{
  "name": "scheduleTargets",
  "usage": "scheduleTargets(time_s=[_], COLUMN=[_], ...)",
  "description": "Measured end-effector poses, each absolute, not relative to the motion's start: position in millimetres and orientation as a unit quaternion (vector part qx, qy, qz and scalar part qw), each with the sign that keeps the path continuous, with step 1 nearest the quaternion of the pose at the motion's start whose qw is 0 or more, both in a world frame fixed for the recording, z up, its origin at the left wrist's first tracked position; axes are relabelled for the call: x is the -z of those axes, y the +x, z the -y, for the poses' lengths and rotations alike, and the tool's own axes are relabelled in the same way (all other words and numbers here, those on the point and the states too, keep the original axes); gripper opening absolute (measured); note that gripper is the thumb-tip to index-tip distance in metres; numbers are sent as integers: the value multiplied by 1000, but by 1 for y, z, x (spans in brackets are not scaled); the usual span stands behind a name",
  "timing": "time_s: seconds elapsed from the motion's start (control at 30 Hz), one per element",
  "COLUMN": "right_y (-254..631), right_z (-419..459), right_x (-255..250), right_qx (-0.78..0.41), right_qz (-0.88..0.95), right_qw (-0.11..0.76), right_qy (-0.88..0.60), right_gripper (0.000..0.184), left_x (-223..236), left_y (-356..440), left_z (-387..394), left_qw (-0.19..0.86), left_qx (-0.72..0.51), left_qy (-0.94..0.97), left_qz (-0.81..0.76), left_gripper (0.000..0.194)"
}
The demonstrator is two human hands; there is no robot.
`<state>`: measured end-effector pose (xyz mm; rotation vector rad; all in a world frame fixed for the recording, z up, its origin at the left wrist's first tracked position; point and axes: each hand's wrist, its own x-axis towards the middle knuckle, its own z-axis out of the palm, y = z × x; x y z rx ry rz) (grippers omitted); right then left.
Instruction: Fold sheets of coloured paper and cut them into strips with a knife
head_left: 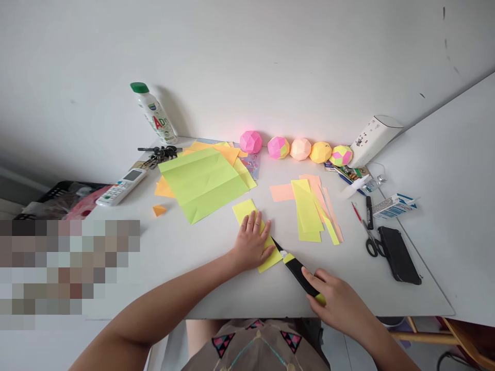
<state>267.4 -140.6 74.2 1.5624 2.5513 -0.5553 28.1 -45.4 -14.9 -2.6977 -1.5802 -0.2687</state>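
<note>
A folded yellow paper strip (244, 207) lies slantwise on the white table near its front. My left hand (253, 241) presses flat on it with the fingers spread, covering its middle. In my right hand (328, 296) is a black and yellow utility knife (299, 273), gripped by its handle. The knife's dark blade points up and left, along the right edge of the strip, close to my left fingers. To the right lie cut yellow strips (307, 211) and peach strips (280, 192), partly overlapping.
Creased green paper (204, 180) covers orange sheets at the back left. Several paper balls (278, 148) line the wall. A bottle (157, 116) and a remote control (121, 186) stand or lie left. Scissors (374, 246), a marker (369, 212) and a black case (398, 255) lie right.
</note>
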Motion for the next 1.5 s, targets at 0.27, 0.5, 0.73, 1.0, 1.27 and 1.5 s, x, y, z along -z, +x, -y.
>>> scheduleTargets(time_s=[0.27,0.5,0.73,1.0,1.27,1.5], right_y=[269,276,284,283,271,264], right_z=[133,139,162,160,138,128], right_x=[-74,-76,-73,-72,-72,-77], right_qx=[181,195,200,191,171,178], right_qz=[-842,-843,-840,-844,-846,-843], right_qw=[41,43,45,57,48,41], right_qy=[506,500,502,498,503,506], right_gripper=[51,50,52,52,50,50], left_x=[10,12,16,11,10,12], left_y=[17,9,19,15,16,14], left_z=[30,20,36,33,32,30], left_qw=[2,9,5,-11,-12,-6], left_qx=[95,75,80,73,71,80], left_qy=[-861,-844,-869,-874,-873,-873], left_qz=[499,531,489,480,482,481], left_gripper=[51,76,76,84,88,98])
